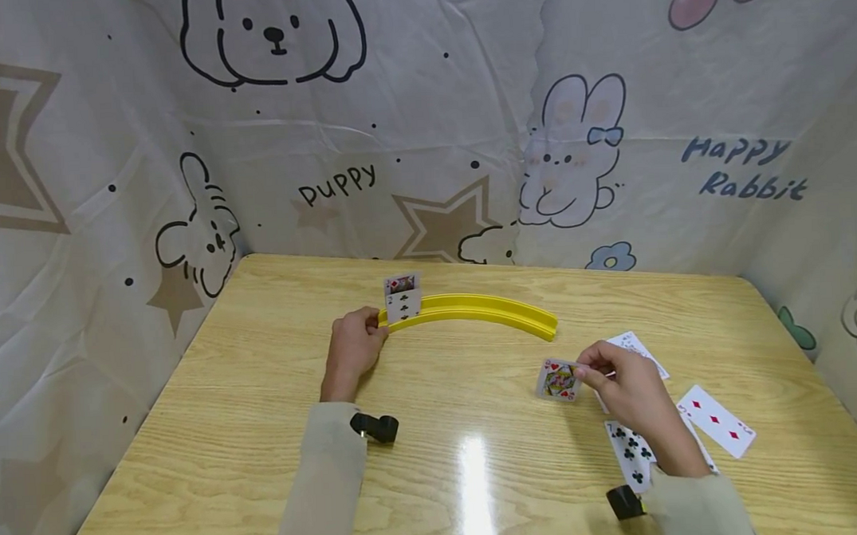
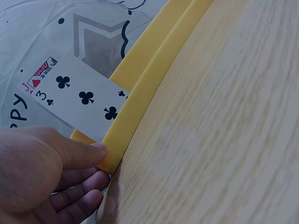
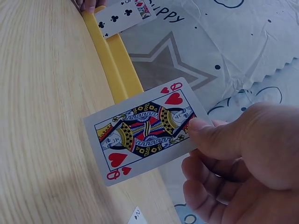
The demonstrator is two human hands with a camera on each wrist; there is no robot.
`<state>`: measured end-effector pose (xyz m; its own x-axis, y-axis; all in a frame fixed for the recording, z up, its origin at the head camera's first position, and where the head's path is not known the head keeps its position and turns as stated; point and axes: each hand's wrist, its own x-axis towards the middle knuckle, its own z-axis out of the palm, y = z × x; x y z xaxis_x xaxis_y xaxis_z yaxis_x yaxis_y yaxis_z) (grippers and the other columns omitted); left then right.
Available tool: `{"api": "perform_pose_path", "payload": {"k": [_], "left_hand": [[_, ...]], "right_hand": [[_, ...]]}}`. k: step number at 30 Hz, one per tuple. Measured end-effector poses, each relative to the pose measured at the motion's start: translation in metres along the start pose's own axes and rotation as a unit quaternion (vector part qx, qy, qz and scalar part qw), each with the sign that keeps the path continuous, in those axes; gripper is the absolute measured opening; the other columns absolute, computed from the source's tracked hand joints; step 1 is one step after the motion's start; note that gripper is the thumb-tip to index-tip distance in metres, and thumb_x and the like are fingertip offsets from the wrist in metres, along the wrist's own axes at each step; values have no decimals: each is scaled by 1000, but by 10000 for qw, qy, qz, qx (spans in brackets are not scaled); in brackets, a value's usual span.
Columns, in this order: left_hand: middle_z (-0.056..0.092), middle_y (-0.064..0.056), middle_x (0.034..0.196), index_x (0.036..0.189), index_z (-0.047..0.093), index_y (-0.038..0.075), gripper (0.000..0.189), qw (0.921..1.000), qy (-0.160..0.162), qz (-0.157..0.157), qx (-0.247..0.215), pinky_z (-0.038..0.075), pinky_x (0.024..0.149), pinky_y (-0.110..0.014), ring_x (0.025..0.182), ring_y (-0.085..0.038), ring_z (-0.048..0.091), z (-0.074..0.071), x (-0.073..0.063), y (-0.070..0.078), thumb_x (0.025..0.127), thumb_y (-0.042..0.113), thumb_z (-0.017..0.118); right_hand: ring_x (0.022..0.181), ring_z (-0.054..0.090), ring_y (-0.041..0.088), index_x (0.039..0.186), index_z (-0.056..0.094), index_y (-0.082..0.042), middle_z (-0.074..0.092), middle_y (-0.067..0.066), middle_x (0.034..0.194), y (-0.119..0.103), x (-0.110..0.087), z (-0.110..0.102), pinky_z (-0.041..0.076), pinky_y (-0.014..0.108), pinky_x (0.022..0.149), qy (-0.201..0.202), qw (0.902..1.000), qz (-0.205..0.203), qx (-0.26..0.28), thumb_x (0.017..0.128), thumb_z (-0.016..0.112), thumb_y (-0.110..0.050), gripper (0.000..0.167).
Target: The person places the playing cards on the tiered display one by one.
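A curved yellow card holder point(image 1: 488, 306) stands on the wooden table, its groove running left to right. In its left end stand a three of clubs point(image 2: 84, 95) and, behind that, a red jack point(image 2: 39, 77), mostly covered. My left hand point(image 1: 355, 346) grips this end, the thumb point(image 2: 84, 154) on its front wall. Between thumb and fingers, my right hand point(image 1: 627, 382) pinches a queen of hearts point(image 3: 145, 130) by one edge. The card is raised above the table, face showing, in front of the holder's right end and apart from it.
Under and beside the right hand lie several loose cards, among them a three of diamonds point(image 1: 717, 421) and a clubs card point(image 1: 632, 454). The table point(image 1: 225, 388) is bounded at the back and sides by a printed cloth point(image 1: 421, 100).
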<state>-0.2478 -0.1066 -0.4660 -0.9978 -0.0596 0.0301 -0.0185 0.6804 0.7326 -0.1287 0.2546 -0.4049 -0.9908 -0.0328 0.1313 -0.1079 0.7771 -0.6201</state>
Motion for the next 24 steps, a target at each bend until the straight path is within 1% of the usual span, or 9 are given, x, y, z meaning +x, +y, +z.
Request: {"api": "perform_pose_path", "payload": {"k": [8,15,24], "left_hand": [[69,-13,108,127,66,1,35,10000,48,-1,25,54,83,-37,95,-22,64,0,0,0,94,13,71],[69,-13,108,127,66,0,35,10000,22,10,-11,54,83,-37,95,-22,63,0,0,0,94,12,71],[69,-13,108,127,66,0,35,10000,43,23,3,53,83,-37,95,-22,63,1,0,-1,94,13,72]], "right_hand": [[78,57,21,93,67,-8,65,2,84,-4,9,2,44,34,63,70,9999,-118,15,96,69,-11,4],[82,61,23,93,67,-7,67,2,85,-6,16,5,47,36,65,34,9998,-159,131,96,69,-10,4],[84,62,23,94,68,-9,68,3,89,-9,25,8,47,36,65,-65,9997,-9,229,97,68,-14,6]]}}
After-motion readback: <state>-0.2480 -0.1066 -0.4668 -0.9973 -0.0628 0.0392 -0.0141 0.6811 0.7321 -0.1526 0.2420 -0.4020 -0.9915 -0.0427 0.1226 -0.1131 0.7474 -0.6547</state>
